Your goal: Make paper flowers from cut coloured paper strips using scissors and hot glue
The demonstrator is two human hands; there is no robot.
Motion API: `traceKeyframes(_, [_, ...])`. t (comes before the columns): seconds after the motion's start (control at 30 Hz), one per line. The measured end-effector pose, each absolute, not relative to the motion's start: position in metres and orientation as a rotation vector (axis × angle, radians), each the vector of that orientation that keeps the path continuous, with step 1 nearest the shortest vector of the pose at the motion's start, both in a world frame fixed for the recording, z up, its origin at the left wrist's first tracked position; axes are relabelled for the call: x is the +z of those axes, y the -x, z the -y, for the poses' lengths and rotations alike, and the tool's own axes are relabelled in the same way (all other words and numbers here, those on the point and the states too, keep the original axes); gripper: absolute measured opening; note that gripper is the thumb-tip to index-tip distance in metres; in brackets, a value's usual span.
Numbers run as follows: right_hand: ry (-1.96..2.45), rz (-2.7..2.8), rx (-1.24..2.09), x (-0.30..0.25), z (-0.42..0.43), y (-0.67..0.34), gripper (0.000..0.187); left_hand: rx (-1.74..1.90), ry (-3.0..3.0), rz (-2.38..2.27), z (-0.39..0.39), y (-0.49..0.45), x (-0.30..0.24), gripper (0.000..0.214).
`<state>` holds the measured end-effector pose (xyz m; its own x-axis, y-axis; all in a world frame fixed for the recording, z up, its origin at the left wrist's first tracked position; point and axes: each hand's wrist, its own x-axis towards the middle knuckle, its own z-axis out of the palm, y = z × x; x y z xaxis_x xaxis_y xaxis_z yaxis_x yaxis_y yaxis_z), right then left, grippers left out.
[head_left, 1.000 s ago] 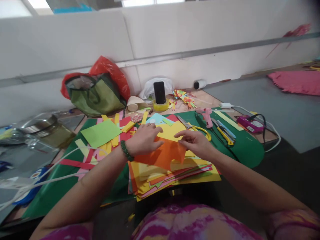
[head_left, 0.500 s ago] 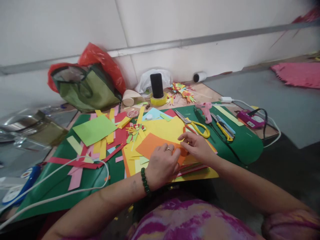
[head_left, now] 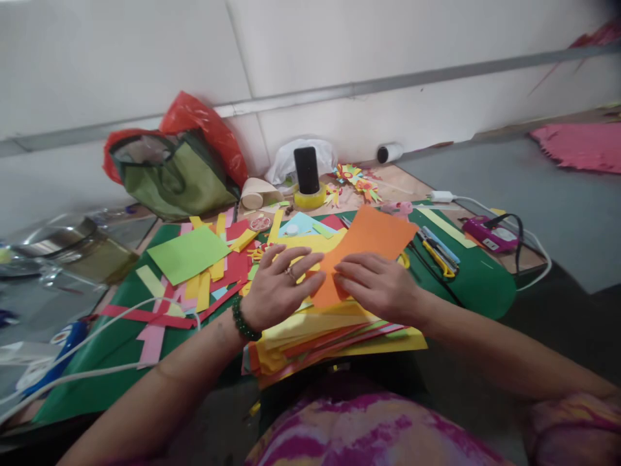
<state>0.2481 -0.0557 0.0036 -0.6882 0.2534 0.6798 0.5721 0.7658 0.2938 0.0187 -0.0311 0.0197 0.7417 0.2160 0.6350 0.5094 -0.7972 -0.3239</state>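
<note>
left hand (head_left: 284, 285): grip loosely parted near orange sheet (head_left: 376, 232) | right hand (head_left: 381, 288): atop it (can't tell whether gripping)

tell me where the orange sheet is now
In the head view, the orange sheet is right of centre, partly covered by the right hand, over the stacked papers.

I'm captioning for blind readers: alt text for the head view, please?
A person's right hand is on an orange sheet, the left hand at its left edge, above stacked coloured paper. Behind stand a phone and green bag.
</note>
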Motion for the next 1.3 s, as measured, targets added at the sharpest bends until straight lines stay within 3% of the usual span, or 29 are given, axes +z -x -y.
traceKeyframes(0.13, [0.819, 2.579, -0.523, -0.031, 0.041, -0.237, 0.019, -0.478, 2.547, 0.831, 0.039, -0.008, -0.008, 0.019])
traceKeyframes(0.47, [1.086, 2.712, -0.041, -0.054, 0.055, -0.232, 0.017, -0.262, 3.005, 1.060, 0.060, -0.003, -0.021, 0.024])
traceKeyframes(0.6, [1.051, 2.693, -0.068, -0.055, 0.056, -0.234, 0.012, -0.298, 2.980, 1.091, 0.062, -0.008, -0.024, 0.027])
traceKeyframes(0.8, [1.166, 2.706, 0.150, -0.043, 0.052, -0.233, 0.010, -0.349, 2.952, 1.214, 0.065, -0.013, -0.034, 0.023])
traceKeyframes(1.3, [1.207, 2.450, 0.488, -0.038, 0.046, -0.242, 0.023, -0.429, 3.074, 1.845, 0.054, -0.018, -0.025, 0.022])
